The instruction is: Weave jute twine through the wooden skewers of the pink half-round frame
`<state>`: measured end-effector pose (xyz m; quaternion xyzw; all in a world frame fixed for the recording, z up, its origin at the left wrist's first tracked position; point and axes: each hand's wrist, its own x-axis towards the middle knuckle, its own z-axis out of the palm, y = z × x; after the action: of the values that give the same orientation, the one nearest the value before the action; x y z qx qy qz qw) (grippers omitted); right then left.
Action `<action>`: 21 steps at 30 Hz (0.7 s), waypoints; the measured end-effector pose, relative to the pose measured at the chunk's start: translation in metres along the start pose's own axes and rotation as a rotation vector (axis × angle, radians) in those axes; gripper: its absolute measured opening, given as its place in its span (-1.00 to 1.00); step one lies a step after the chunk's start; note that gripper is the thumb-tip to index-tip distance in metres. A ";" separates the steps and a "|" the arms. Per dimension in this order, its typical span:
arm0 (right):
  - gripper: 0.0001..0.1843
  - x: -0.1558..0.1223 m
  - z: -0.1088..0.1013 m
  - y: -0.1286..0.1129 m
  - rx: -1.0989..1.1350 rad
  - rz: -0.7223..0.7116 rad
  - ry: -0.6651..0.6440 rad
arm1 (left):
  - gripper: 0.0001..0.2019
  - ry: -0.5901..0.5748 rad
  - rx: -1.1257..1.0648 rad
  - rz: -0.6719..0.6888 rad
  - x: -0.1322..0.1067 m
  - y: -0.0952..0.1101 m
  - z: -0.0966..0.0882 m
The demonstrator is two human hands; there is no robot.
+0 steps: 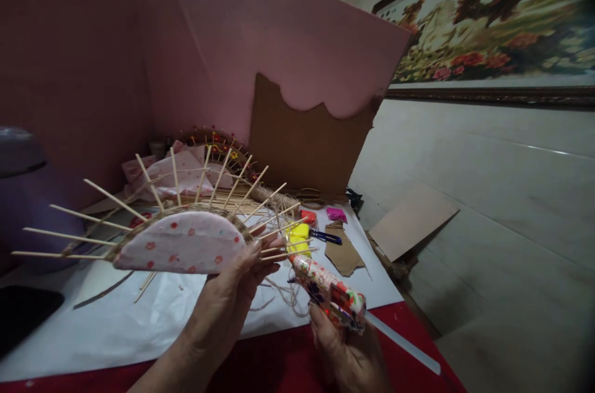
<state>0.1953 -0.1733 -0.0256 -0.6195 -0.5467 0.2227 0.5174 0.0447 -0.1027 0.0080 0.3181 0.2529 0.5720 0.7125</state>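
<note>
My left hand (242,284) grips the right end of a pink, red-flowered half-disc (181,247) held up above the table. Several thin wooden sticks (139,194) fan out from its twine-wrapped rim. My right hand (346,353) is closed on a glue gun (328,294) covered in patterned paper. A translucent glue stick (402,343) pokes out of its back, and its nozzle points at the half-disc's right end, close to my left fingers.
White paper (116,325) covers a red table (279,362). On it lie yellow blocks (299,238), a blue pen (325,236), brown cardboard cutouts (341,253), twine (283,291) and pink cloth (186,173). A pink-and-brown cardboard board (297,132) stands behind. A dark lamp (18,154) is at left.
</note>
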 end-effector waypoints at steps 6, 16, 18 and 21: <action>-0.53 0.001 -0.001 -0.001 0.007 0.052 -0.013 | -0.70 -0.001 0.000 -0.002 0.001 0.001 0.001; -0.46 0.000 -0.002 -0.006 0.021 0.066 -0.020 | -0.68 0.027 -0.020 -0.002 -0.001 0.001 0.003; -0.47 0.000 -0.003 -0.006 0.018 0.078 -0.035 | -0.68 0.017 -0.014 -0.004 -0.001 0.001 0.003; -0.46 0.000 -0.004 -0.006 0.003 0.105 -0.047 | -0.70 0.010 -0.002 -0.013 -0.001 0.001 0.002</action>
<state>0.1964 -0.1753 -0.0190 -0.6412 -0.5252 0.2647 0.4929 0.0454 -0.1040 0.0102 0.3129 0.2582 0.5694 0.7150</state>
